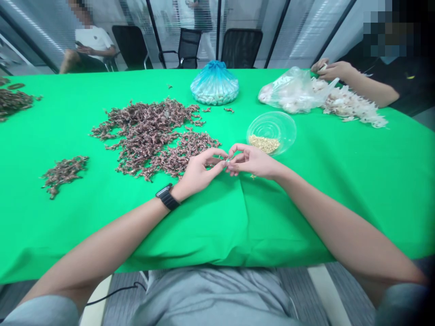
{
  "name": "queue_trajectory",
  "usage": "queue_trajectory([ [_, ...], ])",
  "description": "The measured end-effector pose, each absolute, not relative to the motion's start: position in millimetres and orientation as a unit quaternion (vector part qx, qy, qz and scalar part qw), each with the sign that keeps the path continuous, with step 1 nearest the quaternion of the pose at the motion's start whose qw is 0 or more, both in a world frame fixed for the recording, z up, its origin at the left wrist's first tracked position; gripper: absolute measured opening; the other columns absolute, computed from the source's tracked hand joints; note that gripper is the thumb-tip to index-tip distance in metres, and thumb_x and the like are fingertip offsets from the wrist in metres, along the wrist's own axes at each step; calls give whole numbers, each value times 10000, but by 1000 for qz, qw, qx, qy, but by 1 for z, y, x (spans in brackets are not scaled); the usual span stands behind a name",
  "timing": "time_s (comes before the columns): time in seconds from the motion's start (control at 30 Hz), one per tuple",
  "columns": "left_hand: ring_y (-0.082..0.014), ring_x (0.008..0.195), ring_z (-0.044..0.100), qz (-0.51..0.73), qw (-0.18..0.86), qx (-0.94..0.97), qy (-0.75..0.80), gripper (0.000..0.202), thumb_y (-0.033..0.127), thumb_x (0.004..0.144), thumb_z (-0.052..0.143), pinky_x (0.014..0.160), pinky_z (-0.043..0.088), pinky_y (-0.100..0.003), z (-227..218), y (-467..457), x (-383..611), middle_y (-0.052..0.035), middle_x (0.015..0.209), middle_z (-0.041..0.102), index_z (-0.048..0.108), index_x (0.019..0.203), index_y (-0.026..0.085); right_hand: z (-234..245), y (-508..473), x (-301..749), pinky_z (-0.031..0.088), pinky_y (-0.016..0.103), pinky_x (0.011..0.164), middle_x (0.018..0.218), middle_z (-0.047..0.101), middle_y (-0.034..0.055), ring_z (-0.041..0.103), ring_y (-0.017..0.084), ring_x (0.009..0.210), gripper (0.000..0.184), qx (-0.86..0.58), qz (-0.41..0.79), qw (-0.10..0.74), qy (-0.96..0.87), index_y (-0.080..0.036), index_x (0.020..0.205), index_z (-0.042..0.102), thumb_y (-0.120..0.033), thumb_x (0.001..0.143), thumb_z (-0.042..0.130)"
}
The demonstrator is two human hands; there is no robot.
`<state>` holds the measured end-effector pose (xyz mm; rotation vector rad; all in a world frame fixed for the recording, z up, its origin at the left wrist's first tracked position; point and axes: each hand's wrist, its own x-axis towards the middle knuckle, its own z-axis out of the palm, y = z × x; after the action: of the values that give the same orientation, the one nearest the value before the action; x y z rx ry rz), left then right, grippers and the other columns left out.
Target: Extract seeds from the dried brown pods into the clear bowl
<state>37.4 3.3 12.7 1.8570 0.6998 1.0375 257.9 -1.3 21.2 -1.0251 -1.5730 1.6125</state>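
Fingertips (219, 168) of both hands are pressed in on one small pale piece (228, 160), the left hand (197, 173) and the right hand (258, 162) each pinching it between thumb and finger, just left of the clear bowl (288, 133) and a little nearer the person. From where I stand it is nearly hidden, so I cannot tell its exact shape. I would judge it very light, probably dry and brittle, and easily lost from a loose pinch; opposite ends, with the tips alone, look the sensible hold. Left of the bowl spreads a broad heap of brown twisted pieces (146, 131); they look crisp and knobbly rather than slippery, easiest taken singly around the middle. Golden bits (265, 143) lie inside the bowl, seemingly light enough to scatter. Beyond it, leftward, sits a tied blue bag (215, 83); beyond it, rightward, a clear plastic bag (290, 90) lies beside pale shreds (353, 104), near a co-worker's hands (340, 70).
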Motion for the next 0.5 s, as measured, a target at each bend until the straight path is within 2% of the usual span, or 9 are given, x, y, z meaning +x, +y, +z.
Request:
queue_trajectory([
  [0.13, -162, 869, 751, 437, 492, 695, 290, 268, 313, 902, 706, 774, 581, -242, 15, 5, 39, -103, 1111, 743, 661, 1103, 142, 17, -1, 252, 565, 267, 623, 764, 758, 14, 705, 156, 687, 516, -398, 598, 375, -586, -206, 979, 552, -443, 689, 907],
  [0.33, -167, 798, 754, 464, 527, 644, 302, 310, 353, 894, 724, 695, 564, -229, 18, 1, 43, -59, 843, 766, 652, 1115, 149, 17, -3, 242, 546, 272, 530, 706, 724, 26, 642, 143, 571, 474, -432, 525, 418, -602, -185, 881, 648, -543, 679, 884],
  [0.5, -164, 808, 753, 475, 519, 638, 313, 293, 338, 899, 717, 686, 557, -225, 15, 1, 44, -60, 869, 772, 644, 1119, 158, 19, -7, 238, 525, 261, 497, 656, 700, 42, 615, 131, 522, 466, -449, 480, 413, -631, -165, 776, 673, -608, 741, 814],
])
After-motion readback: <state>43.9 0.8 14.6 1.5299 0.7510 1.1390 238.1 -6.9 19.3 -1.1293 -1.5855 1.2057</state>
